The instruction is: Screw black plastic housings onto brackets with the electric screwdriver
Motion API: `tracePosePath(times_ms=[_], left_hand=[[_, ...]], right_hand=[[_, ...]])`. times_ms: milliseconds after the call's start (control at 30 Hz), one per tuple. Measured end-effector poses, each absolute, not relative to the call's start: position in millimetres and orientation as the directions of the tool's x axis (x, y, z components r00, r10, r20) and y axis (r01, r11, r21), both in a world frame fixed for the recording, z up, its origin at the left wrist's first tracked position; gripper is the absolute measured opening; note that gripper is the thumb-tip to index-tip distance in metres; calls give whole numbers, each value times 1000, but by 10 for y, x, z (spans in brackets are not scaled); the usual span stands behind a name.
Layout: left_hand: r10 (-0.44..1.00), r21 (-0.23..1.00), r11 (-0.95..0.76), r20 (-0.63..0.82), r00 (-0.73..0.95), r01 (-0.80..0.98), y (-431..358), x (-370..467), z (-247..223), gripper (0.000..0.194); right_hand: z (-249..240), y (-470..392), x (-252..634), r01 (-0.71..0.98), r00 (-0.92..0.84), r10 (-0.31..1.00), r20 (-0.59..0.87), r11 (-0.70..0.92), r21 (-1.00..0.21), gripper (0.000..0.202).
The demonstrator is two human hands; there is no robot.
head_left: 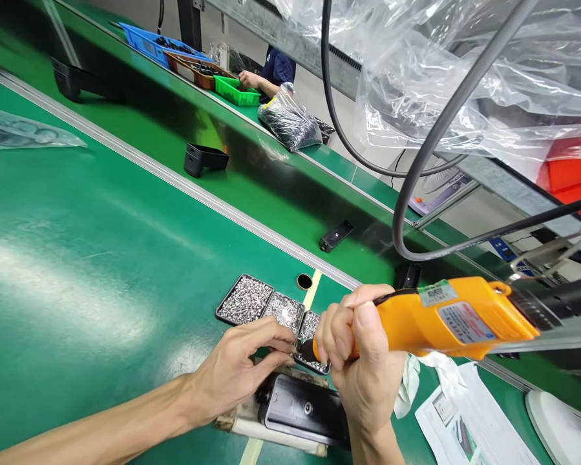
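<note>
Green bench [86, 258] pretty much everywhere here, glossy with a big glare patch at 9 o'clock, and a metal strip running diagonally from 10 to 4 between it and the belt [271, 174] behind. Right hand [362, 361] at 5 o'clock has its fingers wrapped tight around an orange screwdriver [445, 316], lying almost flat with its tip pointing left, cord looping up to 12. Left hand [242, 368] just beside it at 6 has its fingertips pinched together right at the tip, on something too small to make out. Both hover over a black housing [304, 407] sitting in a worn jig at 6. Screw trays [246, 298] touch each other in a row just above the hands.

On the belt: a black part [203, 158] at 10, a smaller one [336, 234] near centre. Far side at 11 there are bins [234, 90], a bag [290, 123] of black bits, and another person's arm [256, 81]. Clear plastic sheeting [464, 71] hangs at 1, paper sheets [464, 413] at 4.
</note>
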State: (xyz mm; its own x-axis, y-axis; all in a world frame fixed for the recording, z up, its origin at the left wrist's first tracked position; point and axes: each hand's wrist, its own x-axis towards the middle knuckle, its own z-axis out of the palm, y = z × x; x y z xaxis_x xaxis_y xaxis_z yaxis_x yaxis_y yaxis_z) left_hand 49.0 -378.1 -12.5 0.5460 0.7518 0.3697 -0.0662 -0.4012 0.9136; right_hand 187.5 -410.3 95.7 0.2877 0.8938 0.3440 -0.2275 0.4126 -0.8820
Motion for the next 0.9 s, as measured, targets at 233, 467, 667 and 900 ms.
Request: tracePosePath(times_ms=[233, 467, 667, 900], left_hand=[[817, 972, -233, 195, 543, 3, -3798, 497, -96, 16], [800, 994, -57, -10, 600, 92, -3755, 477, -79, 24], [751, 995, -86, 31, 659, 51, -3734, 482, -31, 37], [770, 976, -195, 95, 630, 91, -3666, 383, 41, 57]], right_hand=[[935, -4100, 1872, -227, 307, 895, 322, 398, -889, 11], [924, -4087, 1878, -247, 310, 894, 322, 403, -881, 13], [933, -4090, 1867, -244, 317, 892, 323, 406, -881, 13], [996, -4058, 1991, -203, 364, 872, 328, 418, -886, 18]])
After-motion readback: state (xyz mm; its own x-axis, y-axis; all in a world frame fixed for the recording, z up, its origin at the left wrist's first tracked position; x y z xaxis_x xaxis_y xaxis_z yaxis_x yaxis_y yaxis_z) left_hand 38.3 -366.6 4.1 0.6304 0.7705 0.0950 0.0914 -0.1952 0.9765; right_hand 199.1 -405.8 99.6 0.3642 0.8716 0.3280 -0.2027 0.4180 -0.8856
